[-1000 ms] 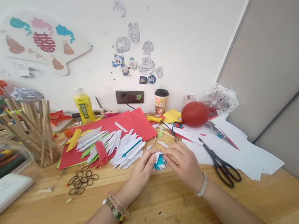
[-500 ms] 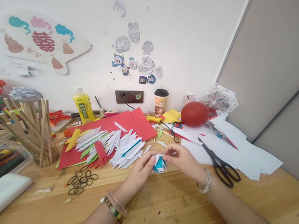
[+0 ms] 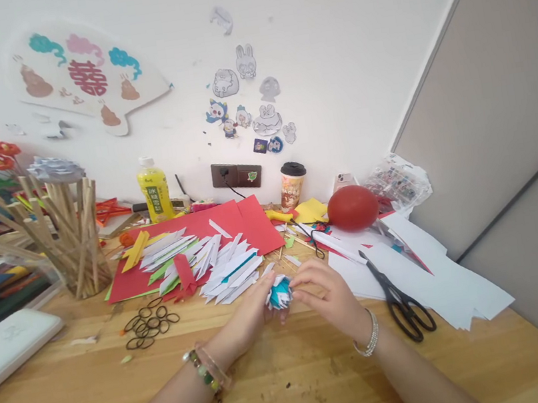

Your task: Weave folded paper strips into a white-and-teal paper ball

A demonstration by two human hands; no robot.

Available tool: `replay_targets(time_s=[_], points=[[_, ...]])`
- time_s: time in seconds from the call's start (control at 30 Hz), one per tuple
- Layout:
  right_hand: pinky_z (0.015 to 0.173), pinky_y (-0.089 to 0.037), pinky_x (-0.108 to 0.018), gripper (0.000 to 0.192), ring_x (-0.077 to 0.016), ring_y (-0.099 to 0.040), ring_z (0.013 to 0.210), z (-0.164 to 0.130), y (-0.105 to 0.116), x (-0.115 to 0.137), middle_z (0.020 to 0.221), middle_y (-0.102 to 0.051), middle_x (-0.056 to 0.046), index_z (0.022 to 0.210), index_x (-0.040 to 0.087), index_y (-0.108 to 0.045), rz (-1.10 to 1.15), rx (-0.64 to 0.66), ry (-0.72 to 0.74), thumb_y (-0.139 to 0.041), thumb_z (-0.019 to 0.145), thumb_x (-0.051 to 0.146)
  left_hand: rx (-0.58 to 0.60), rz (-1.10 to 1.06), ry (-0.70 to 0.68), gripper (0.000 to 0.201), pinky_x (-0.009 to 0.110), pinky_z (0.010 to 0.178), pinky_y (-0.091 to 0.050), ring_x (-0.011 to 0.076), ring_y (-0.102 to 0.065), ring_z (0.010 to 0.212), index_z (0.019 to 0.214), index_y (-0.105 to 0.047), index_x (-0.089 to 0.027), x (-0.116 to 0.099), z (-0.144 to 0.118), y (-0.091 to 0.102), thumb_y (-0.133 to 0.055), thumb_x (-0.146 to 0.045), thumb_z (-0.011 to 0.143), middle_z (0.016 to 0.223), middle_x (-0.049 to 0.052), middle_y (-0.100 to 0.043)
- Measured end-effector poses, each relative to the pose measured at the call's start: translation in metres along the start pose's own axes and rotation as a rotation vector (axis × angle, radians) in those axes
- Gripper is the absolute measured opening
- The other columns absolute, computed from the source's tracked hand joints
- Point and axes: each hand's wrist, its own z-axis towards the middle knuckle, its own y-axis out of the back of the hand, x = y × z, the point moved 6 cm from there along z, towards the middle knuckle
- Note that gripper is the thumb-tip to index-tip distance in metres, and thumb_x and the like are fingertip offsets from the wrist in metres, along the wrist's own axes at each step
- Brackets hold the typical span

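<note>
Between my hands, above the near part of the table, is a small blue-and-white folded-paper ball (image 3: 279, 292). My left hand (image 3: 251, 308) is closed around its left side, with some fingers hidden underneath. On the other side, my right hand (image 3: 324, 292) pinches the ball's right edge between thumb and fingertips. Just beyond lies a pile of folded white paper strips (image 3: 231, 271), with a few blue, green and red pieces among them. Red paper sheets (image 3: 260, 226) lie under and behind the strips.
Black scissors (image 3: 398, 293) rest on white paper (image 3: 457, 291) at the right, near a red balloon (image 3: 353, 208). Black rubber bands (image 3: 150, 325) lie at the left. Behind stand a cup of wooden sticks (image 3: 82, 256), a yellow drink bottle (image 3: 155, 191) and a lidded paper cup (image 3: 293, 184).
The paper ball has turned in my left hand and shows more of its layered folds. My left thumb has moved off its top; the right fingers have shifted slightly along its edge.
</note>
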Motion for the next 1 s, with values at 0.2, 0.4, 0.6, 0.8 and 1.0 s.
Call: replay_targets(time_s=[0.2,0.4,0.6,0.8,1.0], points=[[0.073,-0.043,-0.031,0.009,-0.0166,-0.053,0.08,-0.002,-0.006,0.001,0.08,-0.056,-0.002,0.081,0.022,-0.064,-0.016,0.069,0.009,-0.061,0.077,0.029,0.076,-0.159,0.098,0.03,0.021,0.045,-0.032,0.0088,-0.038,0.05,0.074,-0.047,-0.017,0.009,-0.002,-0.008,-0.04,-0.045,0.083,0.06,-0.003,-0.045],[0.073,-0.041,-0.029,0.008,-0.0155,-0.053,0.079,-0.002,-0.009,-0.002,0.079,-0.055,-0.001,0.077,0.021,-0.063,0.05,0.119,-0.08,-0.065,0.073,0.029,0.101,-0.19,0.145,0.033,0.021,0.041,-0.026,0.0077,-0.035,0.045,0.069,-0.046,-0.017,0.012,-0.004,-0.008,-0.04,-0.047,0.082,0.054,-0.005,-0.041],[0.065,-0.04,-0.026,0.013,-0.0135,-0.05,0.071,-0.004,-0.015,-0.016,0.077,-0.055,0.0,0.076,0.021,-0.063,0.173,0.159,-0.21,-0.067,0.07,0.031,0.163,-0.2,0.218,0.035,0.021,0.041,-0.025,0.008,-0.034,0.041,0.068,-0.046,-0.018,0.015,-0.006,-0.012,-0.039,-0.049,0.082,0.049,-0.005,-0.042],[0.07,-0.042,-0.027,0.011,-0.0137,-0.052,0.075,-0.003,-0.016,-0.009,0.076,-0.054,-0.001,0.072,0.019,-0.062,0.168,0.17,-0.177,-0.059,0.077,0.028,0.161,-0.169,0.203,0.038,0.022,0.042,-0.025,0.0084,-0.034,0.04,0.064,-0.046,-0.018,0.015,-0.007,-0.012,-0.036,-0.049,0.083,0.047,-0.005,-0.042],[0.07,-0.041,-0.029,0.011,-0.0144,-0.05,0.075,-0.004,-0.012,0.003,0.074,-0.055,-0.001,0.074,0.019,-0.058,-0.057,0.084,0.003,-0.055,0.081,0.026,0.154,-0.167,0.2,0.035,0.022,0.042,-0.026,0.0081,-0.034,0.04,0.063,-0.044,-0.018,0.011,-0.007,-0.013,-0.038,-0.047,0.083,0.046,-0.006,-0.041]])
